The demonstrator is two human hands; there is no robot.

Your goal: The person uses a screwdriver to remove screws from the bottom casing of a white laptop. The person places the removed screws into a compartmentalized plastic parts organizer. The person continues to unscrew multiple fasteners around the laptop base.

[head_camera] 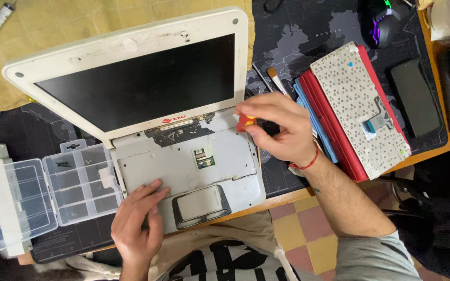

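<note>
Two hands are on the white laptop (183, 171), which lies open with its keyboard removed and the bare metal deck exposed. Nearest to you, your left hand (136, 224) rests flat on the laptop's front-left corner, just left of the touchpad (200, 204); its fingers (149, 190) are spread apart and press down on the deck, clamped on nothing.

Farther back, at the laptop's rear-right corner near the hinge, your right hand (279, 127) has its fingers closed together around a red-handled screwdriver (246, 123). Only the handle shows, so you cannot tell exactly where its tip lands; its long axis seems to run steeply down toward the deck. The right hand is plainly the nearer one to that corner.

Left of the laptop, a clear parts organiser (79, 182) lies open on the surface; one rear compartment holds a few small dark screws (63, 164), and the other compartments look empty.

Right of the laptop, the detached keyboard (360, 109) lies face down on a red case (334, 135), its ribbon cable upward. Beyond it lie a dark phone (415, 99) and a lit mouse (386, 23). A small brush (277, 79) lies just behind your right hand.
</note>
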